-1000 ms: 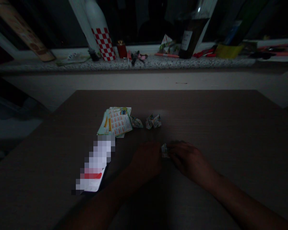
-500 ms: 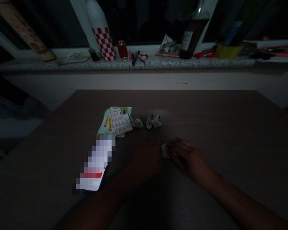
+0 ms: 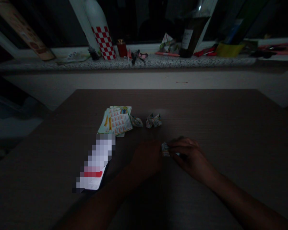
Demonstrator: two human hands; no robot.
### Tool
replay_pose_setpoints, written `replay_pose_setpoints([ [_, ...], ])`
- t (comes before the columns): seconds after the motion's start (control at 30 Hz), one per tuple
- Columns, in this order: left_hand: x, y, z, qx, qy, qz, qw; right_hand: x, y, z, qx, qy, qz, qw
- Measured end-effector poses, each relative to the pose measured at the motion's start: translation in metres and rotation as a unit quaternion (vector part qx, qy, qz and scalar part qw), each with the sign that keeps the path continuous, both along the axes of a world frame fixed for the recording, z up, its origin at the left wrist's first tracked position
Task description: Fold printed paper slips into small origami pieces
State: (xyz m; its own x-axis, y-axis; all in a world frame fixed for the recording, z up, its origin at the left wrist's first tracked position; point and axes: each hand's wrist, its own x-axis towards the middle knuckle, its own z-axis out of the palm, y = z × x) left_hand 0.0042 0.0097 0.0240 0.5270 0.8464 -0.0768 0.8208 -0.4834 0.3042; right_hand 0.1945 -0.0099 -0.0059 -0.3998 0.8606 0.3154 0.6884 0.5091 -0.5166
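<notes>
Between my two hands lies a small piece of folded printed paper (image 3: 165, 149), low over the table. My left hand (image 3: 147, 156) is closed at the paper's left edge, its fingertips mostly in shadow. From the right, the fingers of my right hand (image 3: 188, 153) pinch the same paper, thumb below and fingers above. Beyond my hands sit a folded paper shape with pointed tips (image 3: 154, 121) and another folded paper piece (image 3: 136, 121). The latter touches a stack of printed paper sheets (image 3: 120, 121).
A lit phone (image 3: 96, 166), its screen blurred out, lies left of my left hand on the dark wooden table (image 3: 218, 118). Along the stone windowsill (image 3: 163, 63) stand a red-and-white checkered bottle (image 3: 104, 41), a dark bottle (image 3: 187, 40) and a small red jar (image 3: 121, 48).
My right hand's fingers have shifted slightly on the paper, and a bit more of the paper shows between the hands. My left hand stays nearly in place.
</notes>
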Motion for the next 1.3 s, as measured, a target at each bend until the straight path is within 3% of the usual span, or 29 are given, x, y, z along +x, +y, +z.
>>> replay_pose_setpoints([
  [0.4, -0.002, 0.001, 0.0, -0.011, -0.007, 0.0, 1.0, 0.023, 0.004, -0.001, -0.057, 0.046, 0.032, 0.997],
  [0.5, -0.004, 0.001, -0.002, -0.007, -0.021, -0.009, 1.0, 0.021, 0.003, 0.002, -0.046, 0.02, 0.038, 0.998],
  [0.7, -0.008, 0.0, -0.004, 0.01, -0.041, -0.051, 0.998, 0.002, -0.003, 0.002, -0.018, -0.059, -0.012, 0.998],
  [0.9, -0.007, -0.002, -0.006, 0.008, -0.062, -0.075, 0.995, -0.003, -0.004, -0.001, -0.069, 0.043, -0.031, 0.996],
  [1.03, -0.008, 0.0, -0.01, -0.001, -0.15, -0.078, 0.986, -0.003, -0.007, -0.001, -0.184, 0.217, -0.059, 0.957],
  [1.13, -0.008, 0.0, -0.01, 0.01, -0.243, -0.055, 0.968, -0.005, -0.009, 0.002, -0.213, 0.313, -0.108, 0.919],
  [1.23, -0.006, -0.003, -0.009, -0.003, -0.347, 0.037, 0.937, -0.007, -0.01, 0.009, -0.235, 0.38, -0.154, 0.882],
  [1.3, -0.003, -0.007, -0.009, -0.066, -0.407, 0.118, 0.903, -0.009, -0.01, 0.013, -0.252, 0.418, -0.159, 0.858],
])
